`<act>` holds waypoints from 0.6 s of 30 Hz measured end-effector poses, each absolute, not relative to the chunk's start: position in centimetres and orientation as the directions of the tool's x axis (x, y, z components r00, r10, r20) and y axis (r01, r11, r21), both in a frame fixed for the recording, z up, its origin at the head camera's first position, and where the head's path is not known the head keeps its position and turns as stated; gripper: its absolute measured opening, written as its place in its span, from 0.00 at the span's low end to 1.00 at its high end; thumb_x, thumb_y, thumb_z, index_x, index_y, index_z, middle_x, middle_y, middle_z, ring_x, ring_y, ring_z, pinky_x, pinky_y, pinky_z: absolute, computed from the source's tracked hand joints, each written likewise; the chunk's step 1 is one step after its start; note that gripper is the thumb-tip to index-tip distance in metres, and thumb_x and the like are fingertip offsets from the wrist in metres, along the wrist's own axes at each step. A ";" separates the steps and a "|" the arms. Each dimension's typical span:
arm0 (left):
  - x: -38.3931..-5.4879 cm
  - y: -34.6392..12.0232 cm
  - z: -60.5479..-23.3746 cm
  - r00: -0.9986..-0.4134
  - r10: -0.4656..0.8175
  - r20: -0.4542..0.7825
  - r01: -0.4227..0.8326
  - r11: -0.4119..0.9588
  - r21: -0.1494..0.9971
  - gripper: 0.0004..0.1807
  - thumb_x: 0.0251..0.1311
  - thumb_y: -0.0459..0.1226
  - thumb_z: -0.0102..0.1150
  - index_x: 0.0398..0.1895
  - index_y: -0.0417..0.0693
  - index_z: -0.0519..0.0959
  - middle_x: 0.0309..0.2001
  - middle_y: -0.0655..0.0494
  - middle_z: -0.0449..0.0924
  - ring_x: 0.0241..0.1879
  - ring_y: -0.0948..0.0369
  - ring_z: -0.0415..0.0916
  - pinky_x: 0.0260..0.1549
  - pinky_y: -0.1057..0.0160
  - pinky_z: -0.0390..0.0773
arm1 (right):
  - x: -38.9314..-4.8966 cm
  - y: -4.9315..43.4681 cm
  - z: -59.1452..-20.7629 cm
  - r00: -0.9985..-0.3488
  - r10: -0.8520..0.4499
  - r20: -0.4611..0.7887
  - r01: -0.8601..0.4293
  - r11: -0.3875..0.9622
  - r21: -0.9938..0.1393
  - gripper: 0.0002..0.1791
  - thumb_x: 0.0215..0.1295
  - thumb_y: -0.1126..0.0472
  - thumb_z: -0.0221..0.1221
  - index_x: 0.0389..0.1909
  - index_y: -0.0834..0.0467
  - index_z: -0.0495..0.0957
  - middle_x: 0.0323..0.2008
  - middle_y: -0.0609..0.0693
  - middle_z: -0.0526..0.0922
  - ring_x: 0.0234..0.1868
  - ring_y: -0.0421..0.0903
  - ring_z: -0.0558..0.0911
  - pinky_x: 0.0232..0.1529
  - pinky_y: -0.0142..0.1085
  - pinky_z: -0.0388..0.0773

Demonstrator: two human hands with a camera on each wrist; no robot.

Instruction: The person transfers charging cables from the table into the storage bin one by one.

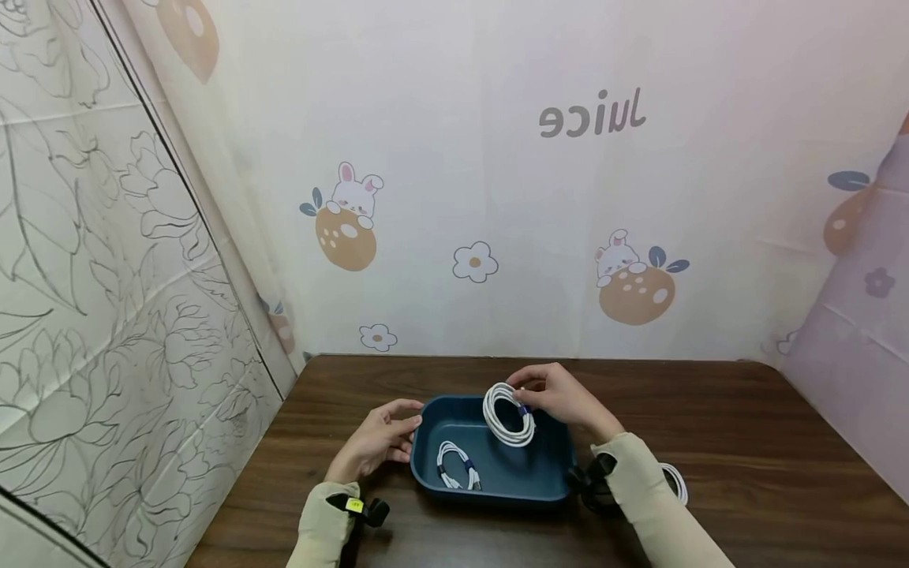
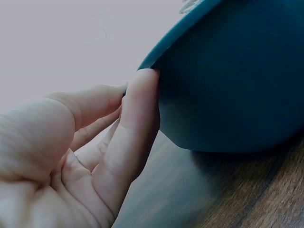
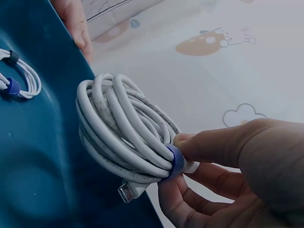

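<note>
My right hand (image 1: 561,394) pinches a coiled white cable (image 3: 128,128) over a dark blue-green bin (image 1: 497,498). Thumb and fingers grip the coil at its purple strap (image 3: 175,163), and a metal plug (image 3: 125,192) sticks out below. Inside the bin, toward its left front, lies a smaller white cable coil (image 1: 458,465) with dark and purple ties. At the bin's left side is my left hand (image 1: 379,442), fingers extended, fingertips touching the outside of the wall just under the rim.
Another coiled white cable (image 1: 676,483) lies on the brown wooden table (image 1: 746,426) to the right, partly hidden by my right sleeve. A patterned curtain (image 1: 469,173) hangs behind the table, and a flower-print panel (image 1: 106,276) stands at left.
</note>
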State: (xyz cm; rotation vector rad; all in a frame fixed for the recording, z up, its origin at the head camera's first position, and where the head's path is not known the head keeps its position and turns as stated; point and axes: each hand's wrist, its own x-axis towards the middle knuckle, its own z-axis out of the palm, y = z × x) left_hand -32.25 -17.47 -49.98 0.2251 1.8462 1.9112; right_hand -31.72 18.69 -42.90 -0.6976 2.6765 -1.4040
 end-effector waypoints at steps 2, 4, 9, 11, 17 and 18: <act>-32.2 -17.5 -50.0 -0.876 0.437 -0.205 -0.220 0.016 0.975 0.27 0.71 0.41 0.63 0.69 0.44 0.70 0.28 0.54 0.79 0.22 0.64 0.80 0.23 0.65 0.85 | -31.7 18.4 -42.9 -0.894 -0.415 0.166 -0.372 0.486 -0.791 0.10 0.73 0.63 0.62 0.51 0.59 0.85 0.47 0.55 0.87 0.44 0.49 0.83 0.41 0.34 0.83; -32.2 -17.5 -50.0 -0.874 0.440 -0.206 -0.223 0.015 0.975 0.27 0.71 0.41 0.63 0.70 0.44 0.70 0.28 0.54 0.79 0.22 0.64 0.80 0.23 0.65 0.85 | -31.8 18.0 -42.9 -0.889 -0.425 0.169 -0.382 0.484 -0.787 0.10 0.73 0.64 0.62 0.51 0.59 0.85 0.47 0.55 0.87 0.44 0.48 0.83 0.41 0.33 0.83; -32.2 -17.6 -50.0 -0.870 0.448 -0.204 -0.226 0.006 0.974 0.27 0.71 0.40 0.63 0.70 0.43 0.69 0.28 0.54 0.79 0.22 0.64 0.80 0.22 0.65 0.85 | -31.9 16.9 -42.9 -0.878 -0.448 0.168 -0.395 0.480 -0.783 0.09 0.72 0.64 0.63 0.50 0.58 0.86 0.45 0.53 0.88 0.44 0.47 0.83 0.42 0.34 0.83; -32.2 -17.5 -50.1 -0.870 0.448 -0.204 -0.226 0.006 0.974 0.27 0.72 0.40 0.63 0.70 0.43 0.69 0.28 0.55 0.79 0.22 0.64 0.80 0.22 0.66 0.85 | -32.0 16.5 -42.9 -0.876 -0.455 0.158 -0.391 0.481 -0.785 0.09 0.72 0.64 0.63 0.50 0.57 0.86 0.45 0.52 0.88 0.43 0.47 0.82 0.43 0.34 0.82; -32.2 -17.5 -50.1 -0.874 0.442 -0.204 -0.222 0.011 0.975 0.27 0.72 0.40 0.62 0.70 0.44 0.69 0.28 0.55 0.79 0.22 0.65 0.80 0.22 0.66 0.85 | -32.4 15.6 -43.1 -0.862 -0.491 0.128 -0.393 0.486 -0.781 0.10 0.72 0.64 0.63 0.50 0.55 0.86 0.44 0.51 0.87 0.42 0.48 0.82 0.44 0.35 0.82; -32.2 -17.4 -50.1 -0.873 0.442 -0.205 -0.223 0.012 0.975 0.27 0.72 0.41 0.63 0.70 0.45 0.69 0.28 0.55 0.79 0.22 0.64 0.80 0.22 0.66 0.85 | -32.5 15.5 -43.1 -0.859 -0.497 0.123 -0.394 0.487 -0.779 0.10 0.71 0.64 0.63 0.50 0.55 0.86 0.44 0.50 0.87 0.42 0.47 0.82 0.44 0.35 0.82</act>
